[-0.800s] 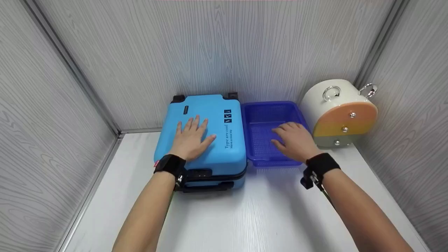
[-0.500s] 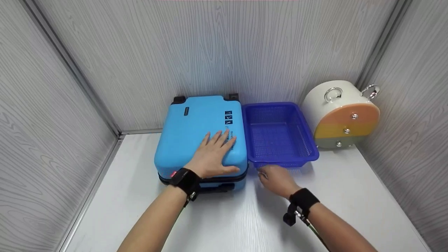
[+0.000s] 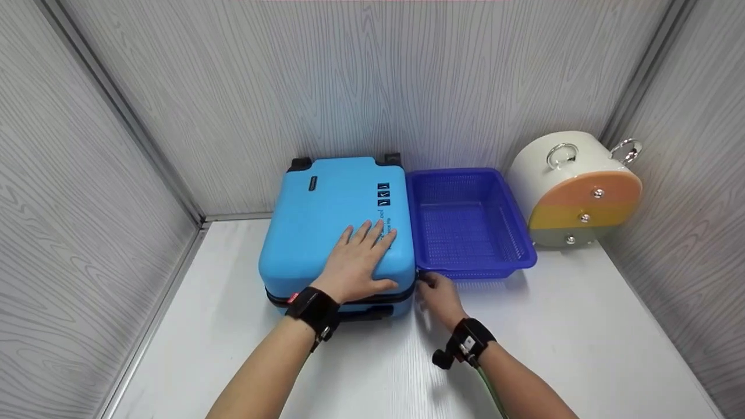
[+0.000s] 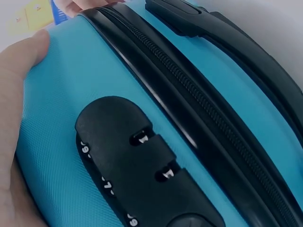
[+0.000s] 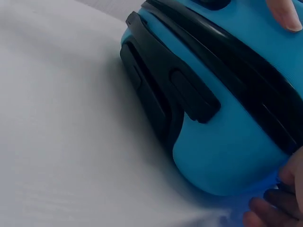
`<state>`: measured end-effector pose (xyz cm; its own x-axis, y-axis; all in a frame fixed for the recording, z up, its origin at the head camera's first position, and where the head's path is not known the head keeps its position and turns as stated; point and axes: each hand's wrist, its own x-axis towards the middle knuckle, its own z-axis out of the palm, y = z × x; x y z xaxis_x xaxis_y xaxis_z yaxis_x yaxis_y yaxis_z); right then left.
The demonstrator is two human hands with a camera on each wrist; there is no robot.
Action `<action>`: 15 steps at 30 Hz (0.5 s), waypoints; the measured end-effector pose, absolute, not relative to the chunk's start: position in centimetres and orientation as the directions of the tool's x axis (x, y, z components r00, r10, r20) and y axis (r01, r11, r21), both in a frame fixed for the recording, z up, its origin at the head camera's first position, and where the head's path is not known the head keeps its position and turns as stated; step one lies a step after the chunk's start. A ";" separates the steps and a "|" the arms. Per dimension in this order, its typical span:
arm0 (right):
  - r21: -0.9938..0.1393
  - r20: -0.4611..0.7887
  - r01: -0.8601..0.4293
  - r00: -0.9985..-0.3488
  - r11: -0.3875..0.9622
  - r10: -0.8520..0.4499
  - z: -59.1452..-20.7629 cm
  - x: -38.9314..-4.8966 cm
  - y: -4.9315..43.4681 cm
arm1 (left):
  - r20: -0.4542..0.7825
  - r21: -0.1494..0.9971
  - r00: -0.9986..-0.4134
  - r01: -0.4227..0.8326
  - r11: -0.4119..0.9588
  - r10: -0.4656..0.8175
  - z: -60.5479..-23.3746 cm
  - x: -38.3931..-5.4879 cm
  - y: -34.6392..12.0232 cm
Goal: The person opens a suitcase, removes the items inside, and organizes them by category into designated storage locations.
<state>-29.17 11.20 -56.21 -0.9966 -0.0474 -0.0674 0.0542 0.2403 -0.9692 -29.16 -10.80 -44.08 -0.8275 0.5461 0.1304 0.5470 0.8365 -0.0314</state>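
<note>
A light blue hard-shell suitcase (image 3: 332,203) lies flat on the white table. Spread over the front right of its upper shell is my left hand (image 3: 356,267), fingers straight, thumb towards the front edge. My right hand (image 3: 441,297) is at the front right corner, its fingers curled at the black zipper seam. A small dark zipper pull (image 5: 284,187) shows between those fingertips, partly hidden. In the left wrist view a black combination lock (image 4: 128,151) sits beside the zipper (image 4: 189,90), whose teeth are closed. The black carry handle (image 5: 161,61) lies against the front side.
A blue plastic basket (image 3: 460,233) stands close against the suitcase's right side. Further right is a rounded white container (image 3: 541,180) with a striped front, knobs and metal ring handles. Wood-grain panels (image 3: 349,75) enclose the table (image 3: 553,337) at the back and sides.
My left hand has slid right and towards me on the shell. My right hand has come down from above the basket to the suitcase corner and curled at the zipper.
</note>
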 end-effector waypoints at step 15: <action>-0.921 0.097 -0.067 -0.993 0.383 0.060 -56.9 -28.8 10.7 | 0.119 0.005 -0.840 0.533 0.846 0.529 -44.2 -29.1 -10.6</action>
